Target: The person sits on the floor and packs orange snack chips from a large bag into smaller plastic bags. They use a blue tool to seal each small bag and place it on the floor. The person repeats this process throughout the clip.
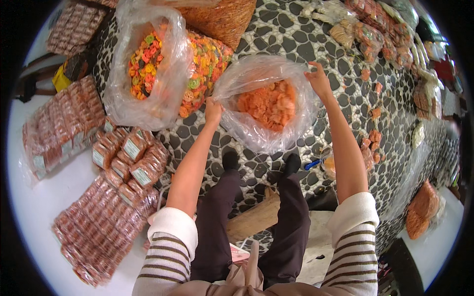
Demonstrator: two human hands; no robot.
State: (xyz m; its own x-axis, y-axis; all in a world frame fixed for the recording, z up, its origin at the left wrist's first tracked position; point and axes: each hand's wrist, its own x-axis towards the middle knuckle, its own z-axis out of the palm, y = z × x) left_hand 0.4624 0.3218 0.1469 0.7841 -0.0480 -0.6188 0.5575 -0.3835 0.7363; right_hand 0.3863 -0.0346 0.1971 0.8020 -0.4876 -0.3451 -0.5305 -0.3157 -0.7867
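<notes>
A large clear plastic bag [259, 142] stands on the floor in front of my feet, its mouth spread wide. Inside lie orange snack pieces [268, 103], partly blurred. My left hand [214, 111] grips the left side of the bag's rim. On the far right side, my right hand [319, 79] pinches the rim between thumb and fingers. Just left of it, a second clear bag [122, 107] gapes, full of colourful wheel-shaped snacks [146, 66].
Packed snack bundles [103, 225] and labelled packs [131, 148] cover a white surface at left. A big sack of orange-brown snacks [222, 18] is behind. Small orange packets [376, 113], a blue-handled tool [311, 164] and filled bags [370, 37] lie on the pebbled floor [281, 22].
</notes>
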